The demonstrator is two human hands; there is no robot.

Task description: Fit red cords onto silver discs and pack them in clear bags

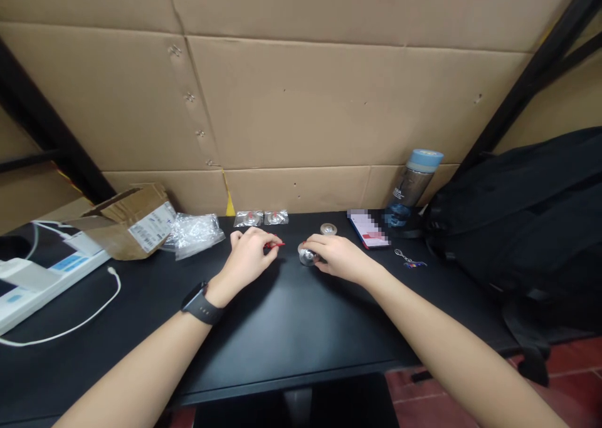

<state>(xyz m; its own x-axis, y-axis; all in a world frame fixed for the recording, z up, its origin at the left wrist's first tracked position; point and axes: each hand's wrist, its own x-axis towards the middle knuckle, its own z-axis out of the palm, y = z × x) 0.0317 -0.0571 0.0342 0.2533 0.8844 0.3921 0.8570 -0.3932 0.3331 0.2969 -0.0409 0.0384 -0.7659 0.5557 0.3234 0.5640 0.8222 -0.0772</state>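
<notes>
My left hand, with a dark watch on the wrist, is closed on a small red piece above the black table. To its right, my right hand has its fingers around a round, shiny metal-like part. A similar round clear part lies just behind my right hand. Two round parts in clear bags, one on the left and one on the right, lie by the cardboard wall, each with a bit of red.
On the left are an open cardboard box, clear plastic bags, a white power strip and a white cable. To the right are a phone, a keychain, a blue-capped bottle and a black backpack.
</notes>
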